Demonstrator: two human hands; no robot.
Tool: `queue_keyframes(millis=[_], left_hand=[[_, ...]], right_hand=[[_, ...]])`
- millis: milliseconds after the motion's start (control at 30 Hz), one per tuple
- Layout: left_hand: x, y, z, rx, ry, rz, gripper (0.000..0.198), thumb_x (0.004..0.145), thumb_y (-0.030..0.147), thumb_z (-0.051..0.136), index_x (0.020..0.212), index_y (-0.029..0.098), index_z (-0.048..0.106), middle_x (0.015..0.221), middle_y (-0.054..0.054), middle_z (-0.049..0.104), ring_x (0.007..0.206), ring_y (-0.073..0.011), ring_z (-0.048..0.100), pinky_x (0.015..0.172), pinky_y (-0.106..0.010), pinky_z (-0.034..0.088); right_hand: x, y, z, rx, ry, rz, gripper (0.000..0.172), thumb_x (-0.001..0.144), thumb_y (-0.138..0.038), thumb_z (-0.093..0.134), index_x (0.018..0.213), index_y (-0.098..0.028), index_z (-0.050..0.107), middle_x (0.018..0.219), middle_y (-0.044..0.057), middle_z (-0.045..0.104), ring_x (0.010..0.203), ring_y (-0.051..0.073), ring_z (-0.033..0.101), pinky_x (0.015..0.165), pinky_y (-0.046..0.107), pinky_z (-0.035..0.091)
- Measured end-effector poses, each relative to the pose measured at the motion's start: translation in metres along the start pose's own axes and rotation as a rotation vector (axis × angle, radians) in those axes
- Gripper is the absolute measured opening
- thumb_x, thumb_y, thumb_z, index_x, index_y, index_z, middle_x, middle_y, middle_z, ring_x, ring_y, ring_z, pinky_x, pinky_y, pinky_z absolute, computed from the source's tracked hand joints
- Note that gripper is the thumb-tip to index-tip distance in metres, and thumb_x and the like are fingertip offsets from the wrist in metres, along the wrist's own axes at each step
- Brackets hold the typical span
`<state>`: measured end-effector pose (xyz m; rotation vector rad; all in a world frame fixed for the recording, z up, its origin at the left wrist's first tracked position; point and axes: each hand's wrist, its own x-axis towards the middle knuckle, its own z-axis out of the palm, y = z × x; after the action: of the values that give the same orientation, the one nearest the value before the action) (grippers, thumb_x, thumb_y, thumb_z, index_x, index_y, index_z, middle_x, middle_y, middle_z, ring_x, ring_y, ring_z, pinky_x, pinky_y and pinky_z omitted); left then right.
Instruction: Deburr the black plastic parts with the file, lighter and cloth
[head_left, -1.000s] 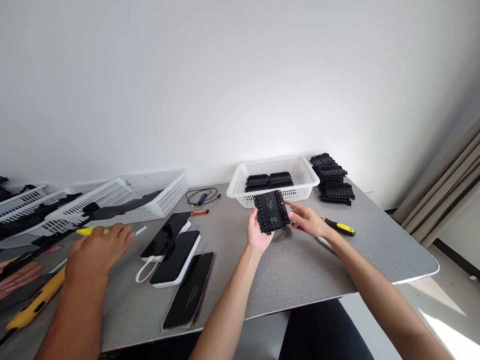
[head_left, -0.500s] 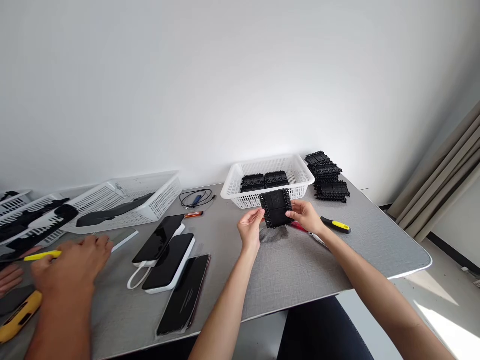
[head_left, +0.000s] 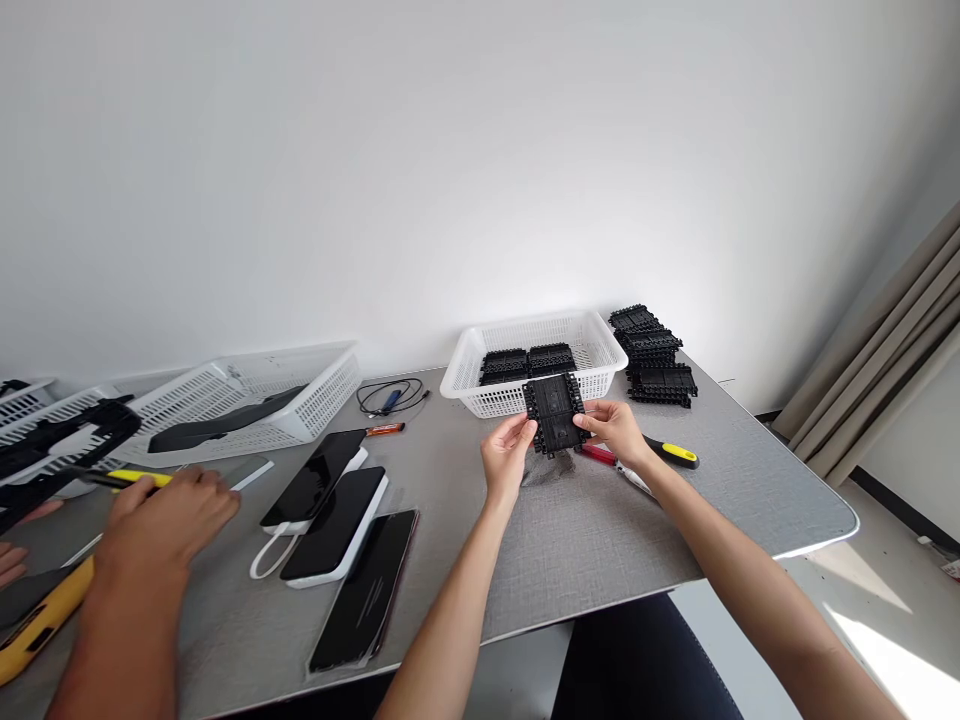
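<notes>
Two bare hands hold one black toothed panel (head_left: 555, 413) in front of the white basket (head_left: 495, 402), lifted off the tabletop (head_left: 577, 560), its top edge overlapping the basket's front wall in this view. The panel lies directly between the fingers, so neither hand is nearer: the left hand (head_left: 508, 455) pinches its left edge low down between thumb and fingertips, and the right hand (head_left: 611, 432) clamps the right edge, thumb on the near face. Its broad face is turned toward the wearer, with the toothed edges running roughly up and down at the sides; the outline looks close to square, so its long axis is hard to judge. The basket stands straight behind it, holding two groups of black panels (head_left: 551, 358) side by side.

Right of the basket sits a pile of similar pieces (head_left: 652, 355). In front of its right end lie a red-handled tool (head_left: 598, 454), just beneath the right hand, and a yellow-and-black handle (head_left: 677, 453). Left of the basket are a coiled cable (head_left: 392, 398) and, nearer the wearer, three dark-screened devices (head_left: 337, 525); farther left, a co-worker's hand (head_left: 169, 515) grips a yellow tool (head_left: 142, 478).
</notes>
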<state>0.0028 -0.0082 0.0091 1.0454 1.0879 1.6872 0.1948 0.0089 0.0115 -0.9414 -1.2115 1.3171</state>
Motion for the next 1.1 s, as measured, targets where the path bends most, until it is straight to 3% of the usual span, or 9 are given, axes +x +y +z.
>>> queue_keyframes(millis=[167, 267, 367, 467, 633, 800, 867, 1000, 1100], left_hand=[[-0.001, 0.000, 0.003, -0.084, -0.066, -0.040, 0.058, 0.066, 0.044, 0.087, 0.116, 0.018, 0.073, 0.094, -0.010, 0.079, 0.096, -0.0262, 0.074, 0.086, -0.034, 0.056], [-0.001, 0.001, 0.004, -0.230, -0.107, -0.098, 0.062, 0.069, 0.044, 0.086, 0.125, 0.021, 0.069, 0.110, -0.010, 0.078, 0.114, -0.0281, 0.069, 0.096, -0.036, 0.053], [-0.001, 0.000, 0.003, -0.364, -0.203, -0.258, 0.057, 0.077, 0.053, 0.077, 0.123, 0.020, 0.070, 0.125, -0.012, 0.073, 0.124, -0.0298, 0.063, 0.104, -0.040, 0.050], [-0.001, -0.001, 0.002, -0.467, -0.279, -0.475, 0.063, 0.088, 0.065, 0.057, 0.124, 0.015, 0.069, 0.127, -0.016, 0.071, 0.127, -0.0304, 0.061, 0.110, -0.044, 0.046], [0.000, 0.003, 0.001, -0.585, -0.229, -0.551, 0.073, 0.093, 0.071, 0.038, 0.133, 0.016, 0.063, 0.125, -0.015, 0.072, 0.126, -0.0286, 0.062, 0.111, -0.043, 0.046], [0.005, 0.014, -0.005, -0.622, -0.087, -0.461, 0.074, 0.088, 0.077, 0.037, 0.129, 0.023, 0.068, 0.116, -0.011, 0.076, 0.111, -0.0275, 0.069, 0.091, -0.039, 0.056], [0.006, 0.019, -0.008, -0.623, -0.026, -0.415, 0.072, 0.088, 0.078, 0.037, 0.124, 0.025, 0.070, 0.111, -0.010, 0.076, 0.102, -0.0247, 0.071, 0.082, -0.034, 0.058], [0.005, 0.023, -0.011, -0.646, 0.034, -0.393, 0.063, 0.088, 0.075, 0.044, 0.117, 0.028, 0.073, 0.107, -0.006, 0.077, 0.090, -0.0203, 0.072, 0.078, -0.032, 0.058], [0.003, 0.024, -0.012, -0.673, 0.023, -0.389, 0.058, 0.086, 0.073, 0.052, 0.115, 0.028, 0.073, 0.106, -0.005, 0.077, 0.088, -0.0202, 0.071, 0.081, -0.034, 0.058]], right_hand=[[-0.002, 0.001, 0.005, -0.013, 0.000, -0.014, 0.047, 0.066, -0.054, 0.084, 0.090, -0.016, 0.070, 0.084, 0.006, 0.075, 0.072, 0.018, 0.072, 0.058, 0.029, 0.060], [-0.004, 0.002, 0.010, -0.045, -0.024, -0.038, 0.049, 0.068, -0.059, 0.080, 0.091, -0.016, 0.069, 0.081, 0.004, 0.073, 0.070, 0.017, 0.070, 0.059, 0.030, 0.060], [-0.005, 0.002, 0.015, -0.106, -0.047, -0.070, 0.050, 0.069, -0.061, 0.078, 0.090, -0.017, 0.068, 0.074, 0.002, 0.071, 0.062, 0.015, 0.065, 0.056, 0.029, 0.059], [-0.003, -0.001, 0.018, -0.194, -0.060, -0.104, 0.047, 0.070, -0.060, 0.079, 0.082, -0.017, 0.065, 0.067, 0.001, 0.068, 0.052, 0.012, 0.058, 0.050, 0.026, 0.053], [0.004, -0.009, 0.022, -0.383, -0.060, -0.166, 0.044, 0.077, -0.060, 0.074, 0.075, -0.018, 0.061, 0.061, 0.000, 0.064, 0.049, 0.013, 0.058, 0.048, 0.023, 0.046], [0.006, -0.001, 0.021, -0.585, -0.062, -0.190, 0.055, 0.105, -0.052, 0.023, 0.109, -0.017, 0.065, 0.072, 0.005, 0.069, 0.063, 0.017, 0.068, 0.062, 0.028, 0.051], [0.005, 0.004, 0.023, -0.689, -0.104, -0.217, 0.047, 0.105, -0.046, 0.031, 0.112, -0.017, 0.067, 0.082, 0.007, 0.071, 0.075, 0.019, 0.069, 0.072, 0.031, 0.052], [-0.001, 0.015, 0.039, -0.841, -0.357, -0.272, 0.020, 0.088, -0.038, 0.070, 0.099, -0.022, 0.076, 0.101, 0.007, 0.072, 0.092, 0.020, 0.068, 0.085, 0.030, 0.048], [-0.005, 0.024, 0.055, -0.904, -0.422, -0.270, 0.023, 0.073, -0.027, 0.082, 0.096, -0.024, 0.077, 0.100, 0.006, 0.073, 0.095, 0.023, 0.067, 0.089, 0.033, 0.047]])
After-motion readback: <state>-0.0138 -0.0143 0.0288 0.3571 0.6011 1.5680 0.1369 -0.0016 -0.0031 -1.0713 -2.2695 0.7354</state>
